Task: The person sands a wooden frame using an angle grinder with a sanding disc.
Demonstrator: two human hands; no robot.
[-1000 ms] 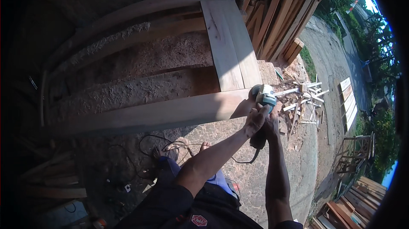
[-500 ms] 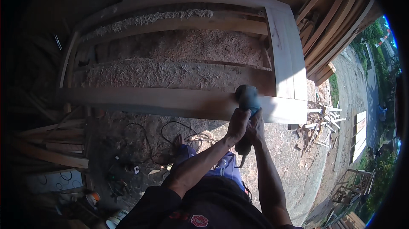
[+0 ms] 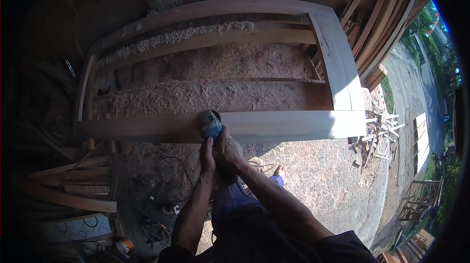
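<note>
Both of my hands are wrapped round a teal angle grinder [image 3: 211, 125], its head resting on the near rail of a large wooden frame [image 3: 284, 125]. My left hand [image 3: 207, 157] closes on the left side of the tool body, thumb along the top. On the other side my right hand [image 3: 228, 150] grips it just behind the head. The grinder's disc is mostly hidden beneath the head, and its rear end is covered by my hands. The frame lies flat, raised above the floor on beams that carry curled wood shavings [image 3: 161, 97].
Long boards [image 3: 379, 18] lean at the far right. Wood offcuts [image 3: 374, 140] are heaped by the frame's right end. More planks [image 3: 73, 197] are stacked at the left. A dark cord [image 3: 183, 165] lies on the floor near my legs, and a bare foot [image 3: 280, 171] shows to the right.
My hands and the angle grinder have moved left along the near rail, from near its right end to around its middle. A bare foot now shows on the right.
</note>
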